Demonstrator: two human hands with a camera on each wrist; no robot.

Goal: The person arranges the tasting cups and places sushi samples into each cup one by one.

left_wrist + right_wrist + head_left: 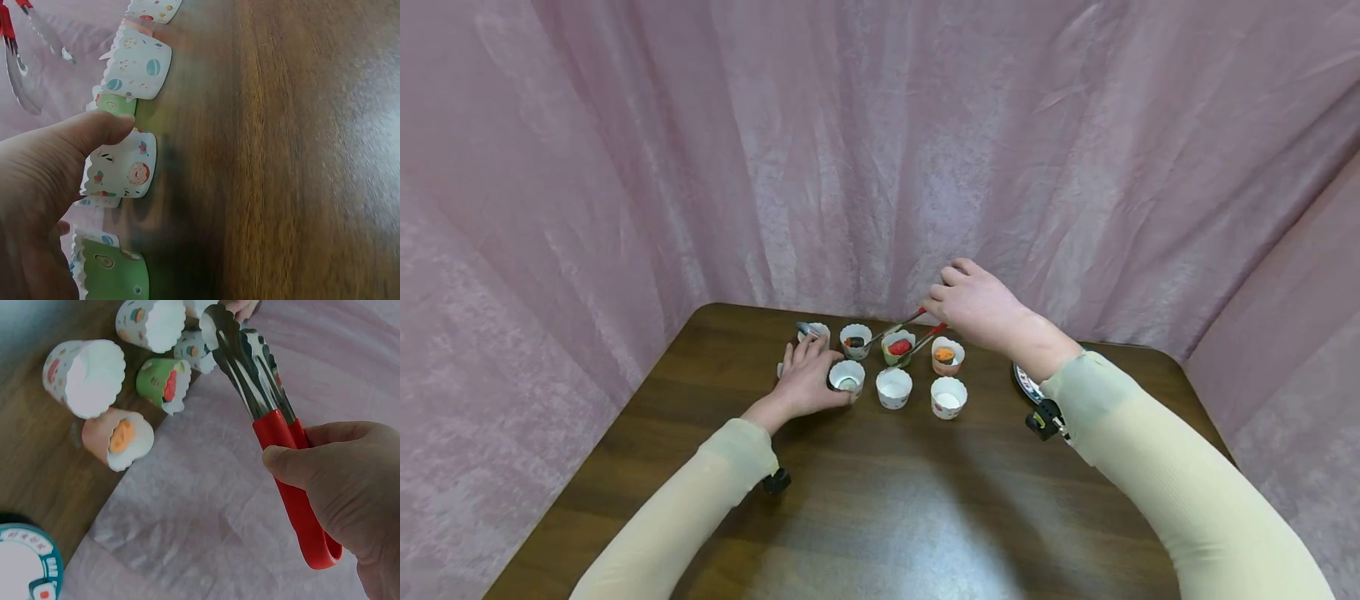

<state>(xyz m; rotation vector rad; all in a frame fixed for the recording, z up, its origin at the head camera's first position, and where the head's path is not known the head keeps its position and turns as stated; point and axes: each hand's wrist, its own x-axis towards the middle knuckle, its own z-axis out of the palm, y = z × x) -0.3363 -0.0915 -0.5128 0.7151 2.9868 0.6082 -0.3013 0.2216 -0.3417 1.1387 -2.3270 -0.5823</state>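
Observation:
My left hand (808, 379) holds a white paper baking cup (847, 372) in the front row, its thumb along the near side. In the left wrist view the thumb lies against this cup's donut-printed wall (128, 169); the other fingers are mostly hidden. My right hand (977, 307) grips metal tongs with red handles (281, 434). Their arms stand apart over the back row, close to a cup with a black-and-orange piece (854, 342) and a green cup with a red piece (898, 347). Nothing shows between the tong tips.
Two white cups (894, 388) stand right of the held one. The back row also has a cup with an orange piece (945, 356) and one with a grey-blue piece (809, 329). Behind the right forearm lies a patterned plate (1027, 385). Pink curtain (850, 167) hangs behind the table.

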